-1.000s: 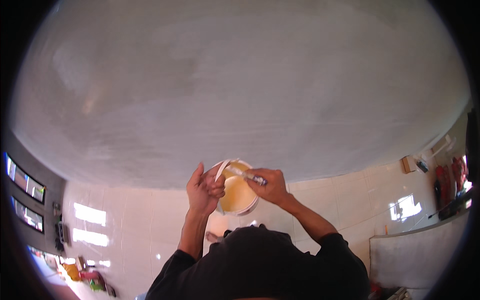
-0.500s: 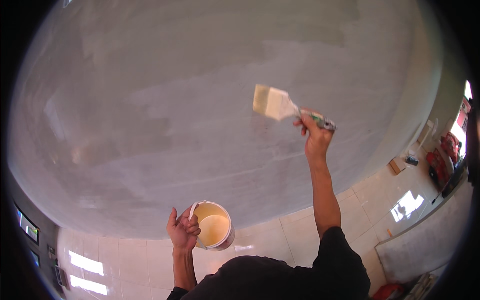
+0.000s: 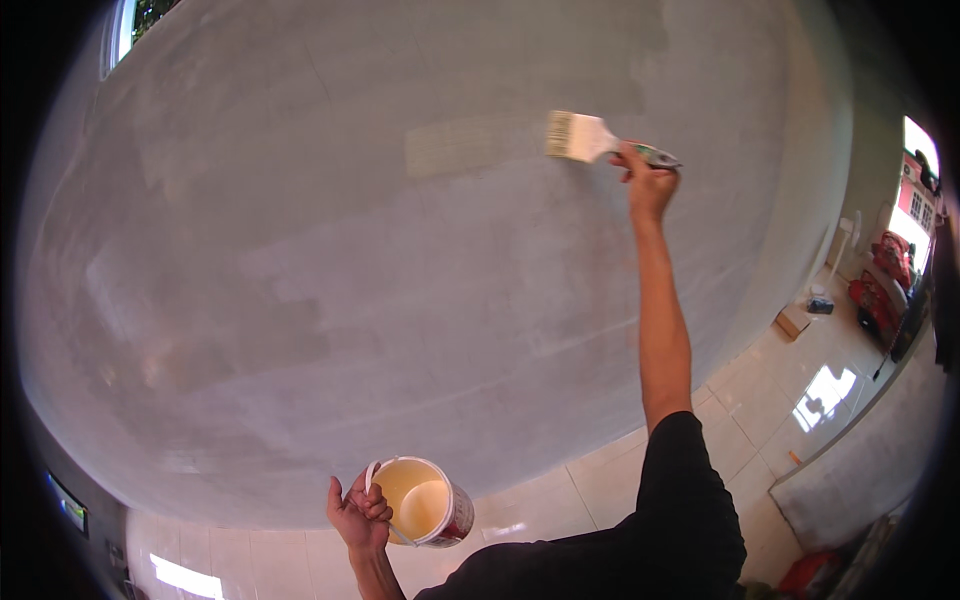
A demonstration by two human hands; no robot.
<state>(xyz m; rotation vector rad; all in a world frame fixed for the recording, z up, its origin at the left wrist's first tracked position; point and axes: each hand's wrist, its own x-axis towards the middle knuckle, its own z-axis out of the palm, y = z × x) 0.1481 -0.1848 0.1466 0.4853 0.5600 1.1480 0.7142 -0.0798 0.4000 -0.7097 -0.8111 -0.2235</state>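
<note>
Nearest, the black short-sleeved shirt [image 3: 610,545] of the person is cut off by the lower edge, and so is the left forearm. The left hand [image 3: 362,510] has its fingers curled around the thin white plastic handle [image 3: 373,476] of a round white bucket [image 3: 461,517], and its thumb points up. How the handle passes inside the fingers is hidden. The bucket hangs just beside this hand, tilted in the view; a pale yellow liquid [image 3: 422,506] is in it, but its depth is hard to tell. The underside of the bucket cannot be seen.

The hands are well apart. The right hand [image 3: 652,190], arm stretched, is closed around the handle of a wide flat brush with pale bristles [image 3: 585,137]. The brush is before the large grey plastered wall [image 3: 420,290], bristles toward the left; whether they touch it, I cannot tell. Just left of them, the wall bears a paler patch [image 3: 460,146], which was not visible half a second ago. One second ago the brush was at the bucket's mouth.

Farther, on the glossy pale tiled floor [image 3: 590,478], stands a small brown box [image 3: 792,321]; the red things [image 3: 892,258] beyond are too small to identify.
</note>
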